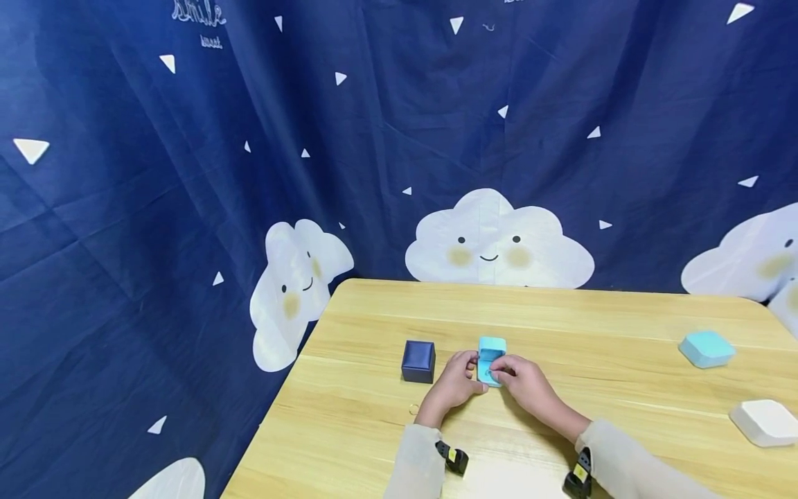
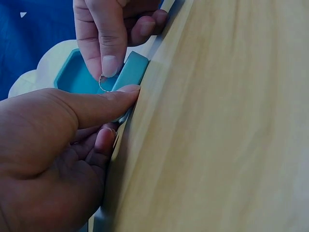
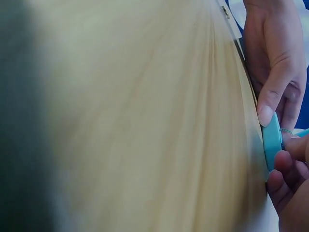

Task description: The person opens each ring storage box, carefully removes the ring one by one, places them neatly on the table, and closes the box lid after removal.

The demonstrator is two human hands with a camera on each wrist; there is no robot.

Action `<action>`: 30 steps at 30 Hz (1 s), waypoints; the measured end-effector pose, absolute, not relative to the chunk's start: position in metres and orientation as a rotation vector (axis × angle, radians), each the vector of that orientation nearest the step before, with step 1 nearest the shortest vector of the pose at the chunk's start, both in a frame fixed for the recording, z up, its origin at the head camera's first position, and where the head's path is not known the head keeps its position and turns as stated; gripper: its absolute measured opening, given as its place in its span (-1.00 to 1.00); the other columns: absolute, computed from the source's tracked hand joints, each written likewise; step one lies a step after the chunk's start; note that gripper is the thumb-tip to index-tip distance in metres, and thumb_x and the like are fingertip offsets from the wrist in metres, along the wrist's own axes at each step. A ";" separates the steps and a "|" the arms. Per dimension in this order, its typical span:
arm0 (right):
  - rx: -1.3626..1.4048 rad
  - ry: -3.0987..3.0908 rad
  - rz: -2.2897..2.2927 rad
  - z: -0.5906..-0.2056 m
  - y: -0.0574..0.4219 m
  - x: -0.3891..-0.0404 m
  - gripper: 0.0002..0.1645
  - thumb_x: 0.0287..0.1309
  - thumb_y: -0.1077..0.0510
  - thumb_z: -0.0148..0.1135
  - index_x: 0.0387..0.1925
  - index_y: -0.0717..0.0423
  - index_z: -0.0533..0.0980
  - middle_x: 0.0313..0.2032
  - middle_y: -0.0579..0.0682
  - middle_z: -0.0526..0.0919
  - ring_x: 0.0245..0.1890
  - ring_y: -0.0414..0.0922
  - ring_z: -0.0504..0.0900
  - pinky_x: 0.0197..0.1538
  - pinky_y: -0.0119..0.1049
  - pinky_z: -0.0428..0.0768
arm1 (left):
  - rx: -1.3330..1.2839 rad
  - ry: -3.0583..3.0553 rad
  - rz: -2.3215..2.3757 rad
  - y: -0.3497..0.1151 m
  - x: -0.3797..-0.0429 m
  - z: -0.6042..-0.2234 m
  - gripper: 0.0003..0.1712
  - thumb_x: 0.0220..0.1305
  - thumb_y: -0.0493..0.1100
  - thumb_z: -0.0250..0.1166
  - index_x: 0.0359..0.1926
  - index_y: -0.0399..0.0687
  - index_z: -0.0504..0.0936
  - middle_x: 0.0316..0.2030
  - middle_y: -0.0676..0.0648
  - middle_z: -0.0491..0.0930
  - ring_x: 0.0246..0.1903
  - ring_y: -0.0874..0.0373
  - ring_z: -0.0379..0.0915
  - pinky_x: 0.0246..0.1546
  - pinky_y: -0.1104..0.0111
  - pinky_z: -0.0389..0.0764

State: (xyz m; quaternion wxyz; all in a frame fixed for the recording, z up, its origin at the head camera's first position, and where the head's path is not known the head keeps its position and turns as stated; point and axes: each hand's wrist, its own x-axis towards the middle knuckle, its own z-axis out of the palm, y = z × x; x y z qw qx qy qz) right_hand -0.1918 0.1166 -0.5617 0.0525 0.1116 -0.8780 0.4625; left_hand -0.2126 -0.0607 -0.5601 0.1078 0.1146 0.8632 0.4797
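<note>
A small turquoise ring box stands on the table with its lid raised. My left hand grips the box from the left, its thumb along the front edge of the base in the left wrist view. Between thumb and fingertip, my right hand pinches a thin ring upright at the base's cushion. The right fingers partly cover the box's inside. In the right wrist view the ring shows as a small arc beside the right fingertips.
A closed dark blue box stands left of the left hand. Another thin ring lies on the wooden table near the left wrist. Off to the right sit a turquoise block-like piece and a white one. A blue curtain hangs behind.
</note>
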 end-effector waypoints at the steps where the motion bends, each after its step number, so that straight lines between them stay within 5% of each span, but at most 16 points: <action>1: 0.322 -2.676 1.423 -0.562 0.116 -0.192 -0.88 0.22 0.34 0.32 -0.28 0.08 0.69 -0.22 -0.04 0.74 -0.11 -0.09 0.65 -0.06 -0.28 0.61 | 0.330 2.539 1.412 -0.061 -0.213 -0.560 -0.32 0.07 -0.34 0.51 0.24 -0.15 0.51 -0.01 0.04 0.46 -0.12 0.26 0.37 -0.03 0.43 0.51; 7: 0.227 -2.700 1.518 -0.561 0.115 -0.193 -0.89 0.25 0.34 0.29 -0.27 0.11 0.67 -0.21 0.01 0.74 -0.18 -0.11 0.59 -0.16 -0.36 0.56 | 0.329 2.539 1.420 -0.061 -0.212 -0.560 -0.32 0.07 -0.35 0.51 0.24 -0.16 0.51 -0.03 0.05 0.46 -0.12 0.26 0.36 -0.03 0.43 0.50; 14: 0.089 -2.659 1.778 -0.561 0.114 -0.191 -0.91 0.31 0.32 0.22 -0.21 0.21 0.63 -0.50 0.03 0.59 -0.67 -0.15 0.45 -0.58 -0.36 0.43 | 0.321 2.542 1.420 -0.061 -0.211 -0.559 -0.34 0.08 -0.35 0.51 0.22 -0.15 0.51 -0.03 0.04 0.46 -0.13 0.27 0.36 -0.04 0.43 0.50; 30: 0.011 -2.528 2.051 -0.565 0.116 -0.194 -0.86 0.34 0.33 0.20 -0.13 0.32 0.59 -0.55 0.03 0.54 -0.68 -0.16 0.45 -0.59 -0.35 0.47 | 0.308 2.526 1.435 -0.060 -0.210 -0.559 -0.35 0.08 -0.34 0.51 0.22 -0.14 0.51 -0.04 0.06 0.45 -0.13 0.25 0.35 -0.03 0.41 0.48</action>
